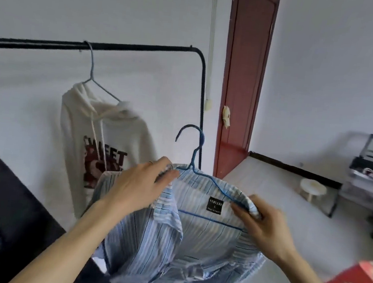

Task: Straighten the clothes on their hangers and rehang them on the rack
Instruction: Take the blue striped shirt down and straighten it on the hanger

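Two hands hold the pale blue striped cotton shirt point(195, 240) just below and in front of the black metal clothes rack point(145, 48). The left hand point(139, 182) has its grip closed on the collar beside the thin blue wire hanger point(193, 158); the right hand point(264, 224) pinches the other shoulder. The cloth looks light, limp and likely to slip off the wire, so the shoulders are the best hold. Beyond, a cream printed hoodie point(111, 137) hangs on the rack.
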A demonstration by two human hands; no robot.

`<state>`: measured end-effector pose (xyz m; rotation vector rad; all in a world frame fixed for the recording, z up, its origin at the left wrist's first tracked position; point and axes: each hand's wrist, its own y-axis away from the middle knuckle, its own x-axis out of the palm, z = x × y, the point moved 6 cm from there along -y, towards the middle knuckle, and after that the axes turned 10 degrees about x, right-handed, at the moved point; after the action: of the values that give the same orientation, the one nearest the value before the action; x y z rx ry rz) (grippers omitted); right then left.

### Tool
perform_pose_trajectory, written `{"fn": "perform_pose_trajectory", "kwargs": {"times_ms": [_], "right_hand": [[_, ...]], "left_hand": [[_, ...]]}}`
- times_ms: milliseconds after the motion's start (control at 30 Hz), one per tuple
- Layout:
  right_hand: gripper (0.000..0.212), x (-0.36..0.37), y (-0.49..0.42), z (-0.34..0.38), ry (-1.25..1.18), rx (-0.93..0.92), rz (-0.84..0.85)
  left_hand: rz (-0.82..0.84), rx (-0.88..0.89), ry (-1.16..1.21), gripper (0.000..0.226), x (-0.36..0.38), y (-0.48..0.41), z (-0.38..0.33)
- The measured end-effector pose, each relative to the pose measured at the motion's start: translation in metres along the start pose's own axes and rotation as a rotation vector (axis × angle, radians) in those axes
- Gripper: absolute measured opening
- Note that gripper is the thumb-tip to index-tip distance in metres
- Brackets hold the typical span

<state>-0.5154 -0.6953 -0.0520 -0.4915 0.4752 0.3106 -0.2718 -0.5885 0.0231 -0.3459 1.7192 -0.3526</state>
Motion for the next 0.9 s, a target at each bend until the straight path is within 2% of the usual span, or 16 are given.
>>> {"fn": "perform_pose_trajectory", "kwargs": {"times_ms": [133, 233, 333, 400, 533, 600, 667, 733, 767, 833, 900], "right_hand": [[0.017, -0.046, 0.024, -0.074, 0.369, 0.050, -0.253], [0.012, -0.054, 0.045, -0.106, 0.513, 0.075, -0.281], [0.006, -0.051, 0.059, -0.132, 0.386, 0.206, -0.228], [0.014, -0.046, 0.061, -0.136, 0.287, 0.273, -0.220], [0.018, -0.033, 0.064, -0.100, 0.190, 0.132, -0.127], [0.033, -0.037, 0.065, -0.092, 0.243, 0.104, -0.089], [0.048, -0.048, 0.055, -0.098, 0.419, 0.130, -0.139], [0.049, -0.043, 0.040, -0.107, 0.576, 0.141, -0.069], [0.046, -0.035, 0.033, -0.111, 0.557, 0.125, -0.005], [0.043, -0.024, 0.024, -0.121, 0.345, 0.145, 0.060], [0.041, -0.024, 0.024, -0.131, 0.225, 0.175, 0.008]], "left_hand": [[-0.049, -0.055, 0.103, 0.035, 0.071, 0.015, -0.033], [-0.039, -0.092, 0.200, 0.046, 0.116, 0.027, -0.051], [-0.016, -0.131, 0.179, 0.045, 0.152, 0.036, -0.068], [-0.009, -0.128, 0.170, 0.039, 0.171, 0.040, -0.080], [-0.042, -0.117, 0.217, 0.034, 0.185, 0.038, -0.096], [-0.066, -0.097, 0.300, 0.034, 0.186, 0.035, -0.097], [-0.120, -0.080, 0.387, 0.032, 0.181, 0.034, -0.093], [-0.138, -0.056, 0.419, 0.029, 0.177, 0.033, -0.090], [-0.124, -0.048, 0.412, 0.028, 0.177, 0.033, -0.088], [-0.087, -0.064, 0.396, 0.029, 0.180, 0.037, -0.078], [-0.037, -0.105, 0.355, 0.035, 0.187, 0.046, -0.059]]}}
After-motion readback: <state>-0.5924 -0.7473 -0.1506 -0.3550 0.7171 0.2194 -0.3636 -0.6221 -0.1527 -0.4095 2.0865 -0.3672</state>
